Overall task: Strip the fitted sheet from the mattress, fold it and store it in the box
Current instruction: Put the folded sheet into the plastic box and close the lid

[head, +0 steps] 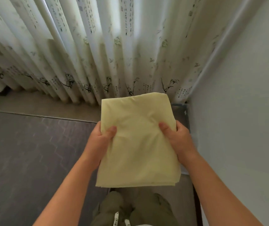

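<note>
Fingers (pixel 179 125) on both sides wrap under the fitted sheet (pixel 138 144), mostly hidden beneath it, while the thumbs (pixel 111 130) press down on top. So we have the left hand (pixel 97 138) and right hand (pixel 181 136) each pinching one side edge of the bundle. We hold it in the air in front of us, above the corner where the mattress (pixel 32 144) meets the wall (pixel 244 95), with the curtain (pixel 97 46) behind.

What we take to be the box (pixel 180 111) shows only as a pale blue rim past the sheet's right edge, and the rest is covered. That is our first worry: lowering blind, we could catch the bundle on the rim or drop it beside the box. Our grip sits around the middle of the sides, so the near end hangs unsupported. If we tilt it, those layers could slide apart and the fold would open. The bundle also looks wide beside the little we see of the box, so it may need squeezing in.

The sheet is pale yellow, folded into a flat, roughly square pad with soft creases between the thumbs and several layers stacked at the near edge.
</note>
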